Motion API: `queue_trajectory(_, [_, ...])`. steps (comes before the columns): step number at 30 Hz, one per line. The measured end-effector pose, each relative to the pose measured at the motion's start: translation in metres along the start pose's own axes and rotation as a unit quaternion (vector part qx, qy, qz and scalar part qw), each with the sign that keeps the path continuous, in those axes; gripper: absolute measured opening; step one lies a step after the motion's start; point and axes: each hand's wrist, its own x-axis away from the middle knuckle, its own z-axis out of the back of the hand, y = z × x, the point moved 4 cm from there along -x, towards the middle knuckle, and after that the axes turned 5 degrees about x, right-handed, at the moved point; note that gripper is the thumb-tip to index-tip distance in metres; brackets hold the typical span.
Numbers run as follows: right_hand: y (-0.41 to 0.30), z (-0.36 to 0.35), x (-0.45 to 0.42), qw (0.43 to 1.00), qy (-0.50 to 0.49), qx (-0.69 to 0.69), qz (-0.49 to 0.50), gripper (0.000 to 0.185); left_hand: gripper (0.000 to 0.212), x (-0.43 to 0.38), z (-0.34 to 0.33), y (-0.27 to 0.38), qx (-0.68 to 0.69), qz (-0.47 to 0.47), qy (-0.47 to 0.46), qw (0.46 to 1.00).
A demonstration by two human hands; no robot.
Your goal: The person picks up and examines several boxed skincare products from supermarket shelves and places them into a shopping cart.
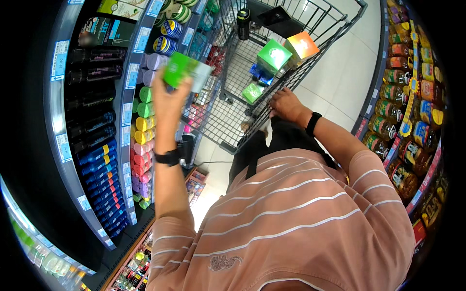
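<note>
A green and white box, slightly blurred, is held up in my left hand between the shelf and the shopping cart. My right hand grips the near side rim of the metal wire shopping cart. Inside the cart lie a larger green box, an orange box, a small light green box and a blue package. Toward the cart's far end, a black bottle stands near a flat black object.
Shelves on the left carry blue bottles, dark bottles, colourful round tubs and blue-and-yellow tins. Price tags line the shelf edges. Large bottles of oil fill the right shelf. Pale floor tiles run alongside the cart.
</note>
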Motion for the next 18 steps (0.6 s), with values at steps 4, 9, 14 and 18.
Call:
queue_trajectory(4, [-0.004,0.004,-0.001,1.000,-0.001,-0.015,0.002,0.033,0.073,0.045,-0.083,-0.099,-0.041,-0.006,-0.057,0.998])
queue_trajectory(9, [0.004,0.000,0.003,1.000,0.011,-0.022,0.001,0.029,0.079,0.066,-0.177,-0.130,-0.021,-0.009,-0.129,0.991])
queue_trajectory(14, [-0.002,0.006,0.001,0.999,0.002,-0.031,-0.031,0.026,0.081,0.064,-0.236,-0.172,-0.024,0.001,-0.137,0.990])
queue_trajectory(18, [-0.002,0.007,-0.001,0.999,0.011,-0.028,-0.028,0.024,0.082,0.068,-0.253,-0.192,-0.058,0.038,-0.197,0.978])
